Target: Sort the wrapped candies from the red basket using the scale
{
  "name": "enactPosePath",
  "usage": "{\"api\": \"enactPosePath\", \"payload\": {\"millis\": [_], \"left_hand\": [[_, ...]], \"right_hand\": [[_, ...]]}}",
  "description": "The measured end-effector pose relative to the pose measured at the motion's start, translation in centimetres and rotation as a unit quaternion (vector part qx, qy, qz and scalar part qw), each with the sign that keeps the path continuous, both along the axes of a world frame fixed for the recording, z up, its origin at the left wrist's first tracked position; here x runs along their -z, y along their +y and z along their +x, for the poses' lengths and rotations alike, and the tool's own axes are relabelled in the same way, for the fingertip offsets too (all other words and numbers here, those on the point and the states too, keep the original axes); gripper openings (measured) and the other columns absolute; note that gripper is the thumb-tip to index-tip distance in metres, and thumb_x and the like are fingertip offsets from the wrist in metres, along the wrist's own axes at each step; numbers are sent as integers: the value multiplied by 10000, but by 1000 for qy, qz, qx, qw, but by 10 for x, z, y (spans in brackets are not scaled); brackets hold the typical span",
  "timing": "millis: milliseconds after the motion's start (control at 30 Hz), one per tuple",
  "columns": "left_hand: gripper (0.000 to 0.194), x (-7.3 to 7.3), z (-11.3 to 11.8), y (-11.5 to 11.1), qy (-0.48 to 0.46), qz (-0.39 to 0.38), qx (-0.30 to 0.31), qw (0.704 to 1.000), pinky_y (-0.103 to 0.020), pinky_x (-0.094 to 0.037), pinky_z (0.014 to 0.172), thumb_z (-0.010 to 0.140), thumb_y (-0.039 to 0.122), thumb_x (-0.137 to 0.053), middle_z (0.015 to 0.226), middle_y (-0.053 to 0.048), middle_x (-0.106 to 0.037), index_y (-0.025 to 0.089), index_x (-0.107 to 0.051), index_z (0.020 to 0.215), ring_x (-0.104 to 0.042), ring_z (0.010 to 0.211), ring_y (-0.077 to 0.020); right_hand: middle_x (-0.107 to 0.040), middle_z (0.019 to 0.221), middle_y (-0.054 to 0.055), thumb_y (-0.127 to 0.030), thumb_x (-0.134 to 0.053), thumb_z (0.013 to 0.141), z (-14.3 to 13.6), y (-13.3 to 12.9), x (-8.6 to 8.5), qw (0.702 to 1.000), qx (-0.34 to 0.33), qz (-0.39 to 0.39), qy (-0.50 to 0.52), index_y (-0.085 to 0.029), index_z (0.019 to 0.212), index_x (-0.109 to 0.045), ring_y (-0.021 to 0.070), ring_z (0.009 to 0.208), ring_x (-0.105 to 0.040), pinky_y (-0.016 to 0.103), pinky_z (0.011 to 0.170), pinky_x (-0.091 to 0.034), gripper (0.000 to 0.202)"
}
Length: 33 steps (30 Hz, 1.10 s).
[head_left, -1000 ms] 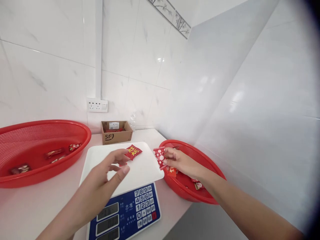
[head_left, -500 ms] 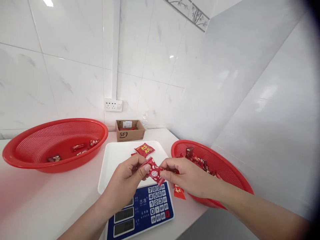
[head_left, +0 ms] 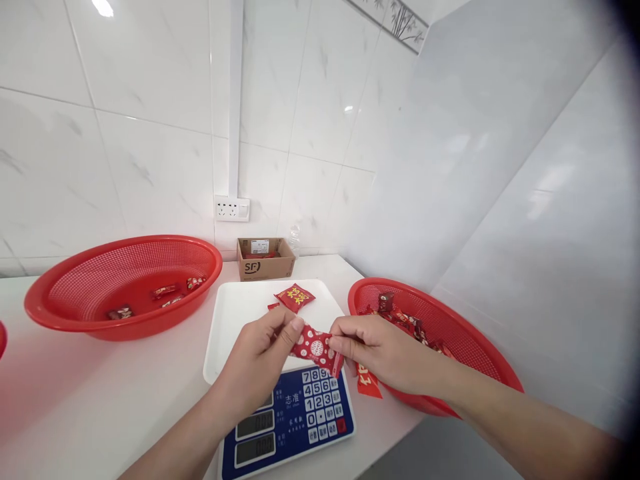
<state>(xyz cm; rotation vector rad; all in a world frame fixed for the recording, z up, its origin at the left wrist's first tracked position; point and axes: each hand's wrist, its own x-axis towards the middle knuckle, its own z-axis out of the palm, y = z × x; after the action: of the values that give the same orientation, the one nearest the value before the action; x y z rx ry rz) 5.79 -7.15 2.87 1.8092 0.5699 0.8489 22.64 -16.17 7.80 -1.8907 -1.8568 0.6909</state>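
Note:
A small red packet (head_left: 316, 348) with white patterns is stretched between my two hands. My left hand (head_left: 265, 350) pinches its left end, and my right hand (head_left: 373, 350) pinches its right end. Beneath them is a scale with a white tray (head_left: 230, 320) and a blue keypad panel (head_left: 293, 407). On the tray, beyond my fingers, lies a red packet with yellow lettering (head_left: 295, 297); part of another red piece shows beside it. A red-orange packet (head_left: 369, 383) sits just right of the scale, partly under my right hand.
A red basket (head_left: 125, 327) on the left holds several wrapped pieces. Another red basket (head_left: 480, 333) with more pieces stands at the right, below my right forearm. A cardboard box (head_left: 267, 268) and a clear bottle (head_left: 295, 240) stand by the wall.
The view has shifted slightly, so the surroundings appear a little further right. The held packet now lies flatter and more sideways between my hands. Another red rim has appeared at the left edge.

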Motion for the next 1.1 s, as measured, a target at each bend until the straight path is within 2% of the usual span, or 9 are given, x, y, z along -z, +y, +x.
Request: {"api": "enactPosePath", "payload": {"millis": [100,200,300,400,500,633,800,1000,1100], "left_hand": [[237,-5,-6,11,-48,-1,-56,997,-228,-391,589,869,399,-412,686,27,-522,206,-475,748,-478,647,-111],[195,-9,-16,21,-106,-6,-105,989,-232,-431,614,866,401,-428,761,16,-559,225,-507,889,-530,717,-119],[221,-11,-22,25,-125,-3,-129,984,-234,-445,610,855,417,-447,779,11,-567,231,-517,954,-541,720,-121],[238,-11,-25,26,-123,2,-134,983,-236,-451,607,852,430,-448,777,10,-572,237,-518,970,-545,715,-123],[248,-11,-24,26,-105,7,-128,986,-237,-459,616,854,441,-440,787,10,-579,244,-512,985,-550,720,-120],[274,-12,-22,25,-74,12,-108,991,-248,-464,620,853,454,-432,800,4,-589,244,-498,1017,-561,735,-129],[285,-13,-22,22,-60,19,-96,993,-260,-462,636,848,461,-433,776,4,-590,235,-503,1006,-561,732,-133],[295,-13,-23,22,-69,28,-112,991,-265,-466,637,843,463,-443,763,-4,-594,226,-510,1005,-562,719,-137],[301,-13,-23,22,-67,31,-115,991,-269,-468,636,841,464,-446,752,-5,-595,221,-512,1006,-565,716,-140]], "right_hand": [[-551,600,-17,-320,-410,858,13,13,14,996,36,-7,-79,-189,633,-510,113,561,-497,217,499,-323,279],[-594,642,6,-325,-390,860,26,29,33,982,75,-19,-173,-191,651,-549,128,587,-528,226,501,-321,295],[-661,781,37,-361,-353,877,33,43,48,977,90,-33,-193,-201,912,-600,155,700,-594,235,561,-373,297],[-678,890,74,-382,-390,853,33,50,55,970,100,-38,-216,-212,1159,-516,216,805,-617,282,614,-400,372],[-680,942,105,-368,-455,808,30,52,57,964,89,-51,-246,-227,1181,-518,284,853,-621,335,639,-408,404],[-661,1019,157,-317,-480,783,25,58,61,959,75,-56,-267,-186,1153,-547,332,917,-606,372,673,-410,399],[-675,972,105,-363,-484,796,17,65,63,972,47,-31,-229,-211,1050,-608,281,886,-609,330,668,-405,321],[-677,812,41,-356,-411,859,27,68,55,988,68,25,-138,-212,1158,-542,170,736,-622,265,621,-429,357],[-629,1087,69,-358,-397,870,38,69,55,989,80,58,-107,-206,1210,-496,171,953,-590,284,765,-457,386]]}}
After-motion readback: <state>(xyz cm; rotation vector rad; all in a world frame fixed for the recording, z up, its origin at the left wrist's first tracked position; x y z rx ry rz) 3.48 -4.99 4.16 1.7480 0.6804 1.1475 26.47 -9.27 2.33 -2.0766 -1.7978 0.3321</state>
